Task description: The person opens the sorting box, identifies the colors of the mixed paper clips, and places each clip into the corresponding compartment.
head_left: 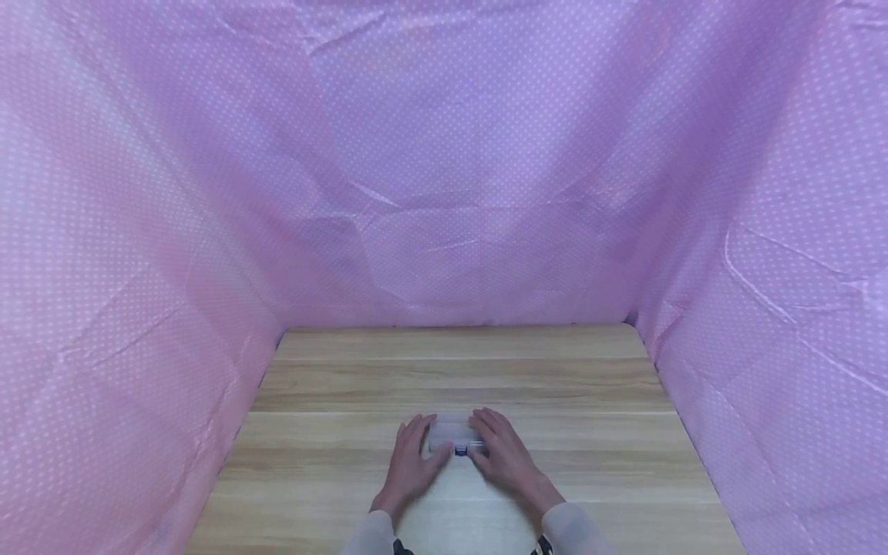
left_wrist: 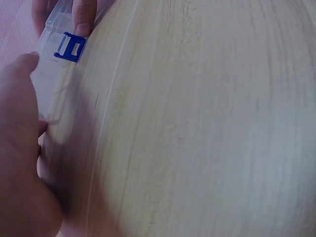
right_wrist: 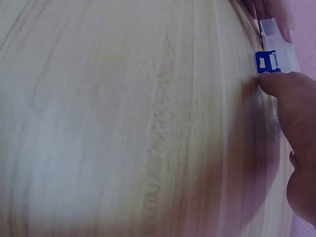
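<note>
A small clear plastic box lies flat on the wooden table, a hand at each end. On its near long side sits a blue latch. My left hand holds the left end, thumb over the near part of the lid and fingers along the far left side. At the right end my right hand grips the box, fingers reaching over to the far side. Its thumb presses right at the blue latch. Through the lid, the contents are too faint to make out.
The table has a light wood grain and rounded far corners. Pink dotted cloth hangs behind it and along both sides. Light sleeves cover the forearms, with dark bands near the wrists.
</note>
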`<state>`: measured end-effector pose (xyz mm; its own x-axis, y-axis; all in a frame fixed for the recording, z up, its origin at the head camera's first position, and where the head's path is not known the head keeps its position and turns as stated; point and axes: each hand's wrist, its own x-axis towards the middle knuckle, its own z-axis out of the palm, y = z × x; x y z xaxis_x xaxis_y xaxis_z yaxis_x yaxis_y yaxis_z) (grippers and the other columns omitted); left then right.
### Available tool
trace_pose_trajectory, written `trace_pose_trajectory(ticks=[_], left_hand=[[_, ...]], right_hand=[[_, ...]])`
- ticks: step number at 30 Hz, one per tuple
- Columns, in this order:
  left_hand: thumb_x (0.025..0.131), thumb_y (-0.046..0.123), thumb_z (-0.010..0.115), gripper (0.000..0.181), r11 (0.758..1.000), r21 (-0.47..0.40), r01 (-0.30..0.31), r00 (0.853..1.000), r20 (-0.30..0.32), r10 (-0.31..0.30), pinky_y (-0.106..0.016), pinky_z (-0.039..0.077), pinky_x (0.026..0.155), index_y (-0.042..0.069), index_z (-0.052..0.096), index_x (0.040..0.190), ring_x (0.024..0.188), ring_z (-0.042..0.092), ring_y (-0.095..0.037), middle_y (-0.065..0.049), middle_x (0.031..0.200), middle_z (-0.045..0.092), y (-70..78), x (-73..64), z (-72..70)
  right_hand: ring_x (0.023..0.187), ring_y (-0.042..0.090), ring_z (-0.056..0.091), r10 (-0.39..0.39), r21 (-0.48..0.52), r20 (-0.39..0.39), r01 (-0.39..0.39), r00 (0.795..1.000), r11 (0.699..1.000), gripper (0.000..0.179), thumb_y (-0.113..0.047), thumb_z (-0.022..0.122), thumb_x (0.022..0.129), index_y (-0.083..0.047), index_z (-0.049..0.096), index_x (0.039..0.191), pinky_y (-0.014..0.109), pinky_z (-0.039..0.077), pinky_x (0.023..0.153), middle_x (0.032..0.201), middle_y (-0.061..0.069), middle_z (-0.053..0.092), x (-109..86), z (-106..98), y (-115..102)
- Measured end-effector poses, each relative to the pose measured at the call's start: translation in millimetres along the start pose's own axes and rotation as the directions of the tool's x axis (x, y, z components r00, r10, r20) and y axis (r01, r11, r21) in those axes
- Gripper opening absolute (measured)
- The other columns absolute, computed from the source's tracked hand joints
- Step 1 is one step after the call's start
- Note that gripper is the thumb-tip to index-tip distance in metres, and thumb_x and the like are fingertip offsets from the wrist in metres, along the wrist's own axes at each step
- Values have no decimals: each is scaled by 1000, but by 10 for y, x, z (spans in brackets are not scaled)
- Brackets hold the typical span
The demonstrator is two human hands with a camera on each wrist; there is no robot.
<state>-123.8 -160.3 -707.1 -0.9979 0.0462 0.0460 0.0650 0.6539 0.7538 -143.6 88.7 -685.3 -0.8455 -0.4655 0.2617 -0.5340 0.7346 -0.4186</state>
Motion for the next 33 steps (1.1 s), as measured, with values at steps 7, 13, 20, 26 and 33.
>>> trace_pose_trajectory(ticks=[7,13,20,26,33], left_hand=[[112,52,65,59,1000,-14,6,1000,17,-6,-64,16,148,21,59,162,169,40,-43,-17,174,54,-1,-14,-3],[111,54,65,61,1000,-14,15,999,31,-15,-65,15,148,20,59,162,169,40,-43,-18,174,53,10,-11,-21],[110,48,70,60,1000,-4,-29,999,19,29,-70,19,145,17,61,160,166,44,-48,-21,171,56,25,-23,-45],[109,47,70,61,1000,-4,-14,999,43,14,-73,19,144,17,59,161,167,41,-51,-23,173,52,50,-26,-90],[86,55,94,94,999,-26,45,996,82,-43,-80,22,140,20,56,164,169,30,-58,-25,178,45,41,-34,-115]], right_hand=[[154,43,59,4,17,5,-4,1000,1000,63,-30,88,98,-5,66,152,61,48,133,161,20,66,-19,-14,6],[155,43,57,3,18,18,-3,1000,1000,65,-35,87,100,-5,65,154,62,47,133,162,21,64,-36,-11,18],[154,45,58,-24,14,-18,24,1000,1000,66,-38,85,100,-7,65,154,62,49,131,162,20,64,-75,10,39],[158,44,54,5,39,21,-5,1000,999,66,-42,79,105,-8,62,159,62,45,135,167,18,61,-81,-2,31],[159,44,54,21,51,24,-22,1000,998,65,-42,78,106,-8,61,159,62,45,135,167,18,60,-84,4,18]])
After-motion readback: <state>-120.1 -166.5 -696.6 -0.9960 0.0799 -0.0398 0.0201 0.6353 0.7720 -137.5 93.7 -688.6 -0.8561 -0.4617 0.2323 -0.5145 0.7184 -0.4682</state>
